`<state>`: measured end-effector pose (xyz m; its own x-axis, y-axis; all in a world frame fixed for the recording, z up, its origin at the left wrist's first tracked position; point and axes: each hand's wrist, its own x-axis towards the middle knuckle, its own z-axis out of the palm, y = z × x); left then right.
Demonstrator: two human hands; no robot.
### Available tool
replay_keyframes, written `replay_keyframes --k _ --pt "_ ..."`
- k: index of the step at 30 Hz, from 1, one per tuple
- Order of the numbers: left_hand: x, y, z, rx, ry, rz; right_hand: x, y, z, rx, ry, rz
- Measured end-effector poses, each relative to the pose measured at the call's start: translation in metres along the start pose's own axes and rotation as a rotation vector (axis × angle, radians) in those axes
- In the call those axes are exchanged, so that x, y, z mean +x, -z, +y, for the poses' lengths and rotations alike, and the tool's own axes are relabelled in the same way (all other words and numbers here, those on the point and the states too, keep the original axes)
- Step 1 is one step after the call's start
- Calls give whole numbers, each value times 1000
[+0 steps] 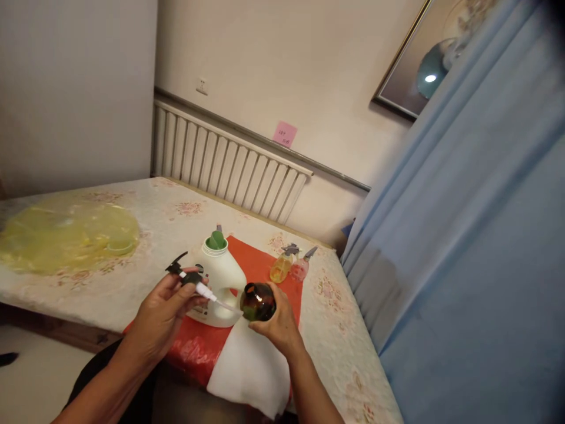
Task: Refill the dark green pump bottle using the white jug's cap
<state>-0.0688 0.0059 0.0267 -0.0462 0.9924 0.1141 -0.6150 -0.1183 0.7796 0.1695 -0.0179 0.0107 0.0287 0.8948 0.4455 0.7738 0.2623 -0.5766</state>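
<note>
Grips a pump (193,277) between fingers and thumb of the left hand (161,312): black head, white collar, thin pale tube slanting down rightward. Clasps a bottle (261,303) in the right hand (280,324): dark brown, rounded, glossy, see-through and greenish low down, tilted, its bare mouth facing up and left. Holds the tube's tip close by the bottle's side, outside the mouth; cannot tell if touching. Just beyond the pump, on a red sheet (247,250), upright: a white jug (225,272), green inside its mouth. Below the bottle, a white cloth (251,368). Farther off, two spray bottles (281,269), yellow and pink. Leftward, a yellow bag (66,235) on a floral cover (339,330).
</note>
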Motion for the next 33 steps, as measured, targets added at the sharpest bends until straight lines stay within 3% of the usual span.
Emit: replay_keyframes --k 7,16,26,33 --pt "6 -22 -4 195 -142 -62 -31 3 11 66 -99 -31" --pt "1 -39 -17 417 -101 -134 -39 2 8 99 -81 -63" --pt "1 -21 -62 568 54 -456 -39 -3 -10 182 -92 -59" --pt "0 -20 -56 580 85 -566 -40 -4 -15 263 -197 -98"
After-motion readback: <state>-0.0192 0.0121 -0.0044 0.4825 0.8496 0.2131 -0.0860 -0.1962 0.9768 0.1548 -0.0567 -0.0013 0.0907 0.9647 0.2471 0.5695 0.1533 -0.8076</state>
